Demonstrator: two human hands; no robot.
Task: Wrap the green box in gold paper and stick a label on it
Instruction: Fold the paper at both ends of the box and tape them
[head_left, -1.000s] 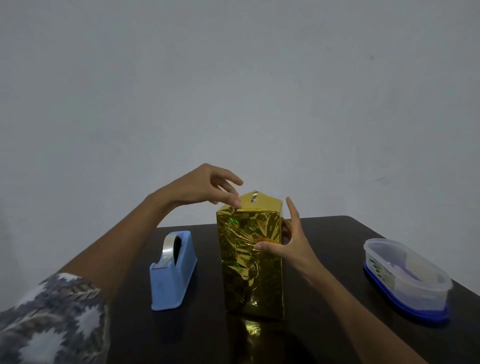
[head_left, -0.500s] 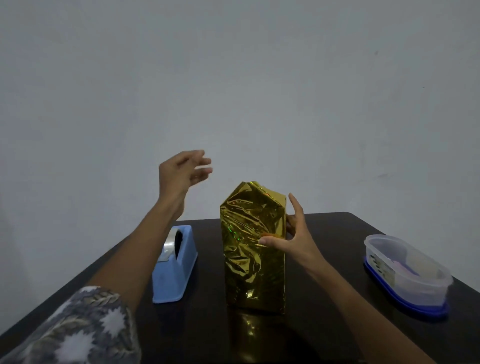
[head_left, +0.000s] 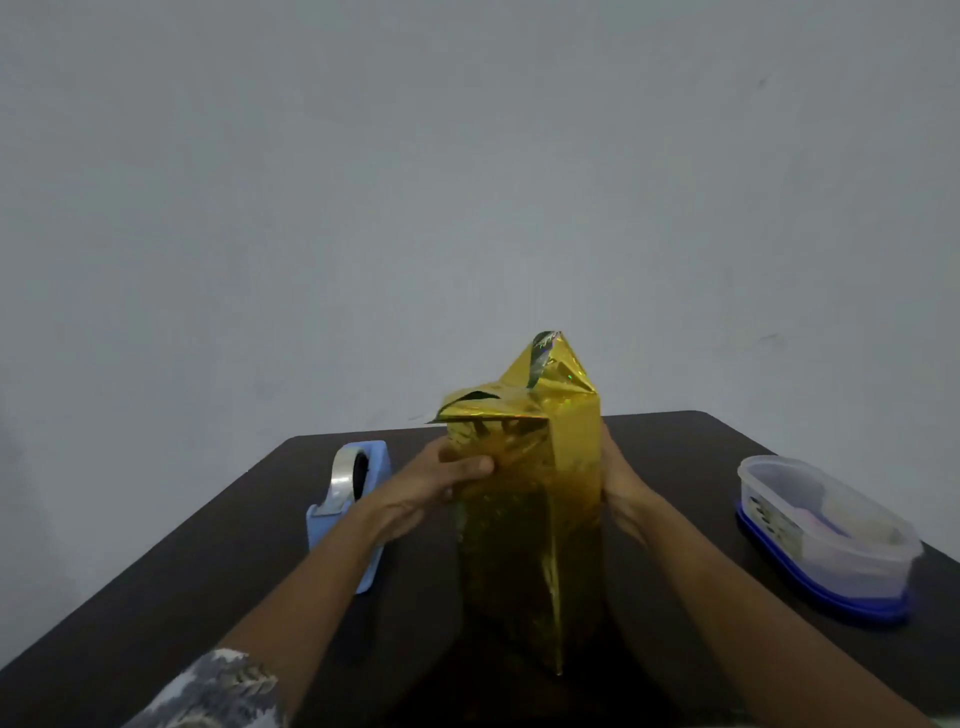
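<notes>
- Fingers (head_left: 467, 464) of my left hand (head_left: 436, 480) are clamped on the gold-wrapped box (head_left: 524, 545), with the thumb across its front near the top.
- My right hand (head_left: 621, 483) lies against the box's right side. Its fingers are hidden behind the box, so I cannot tell their state.
- The box stands upright mid-tabletop (head_left: 208, 571) with 2 top flaps loose: 1 juts left, 1 points up.
- A blue tape dispenser (head_left: 358, 499) sits toward the left edge and a clear tub (head_left: 826, 535) near the right edge.
</notes>
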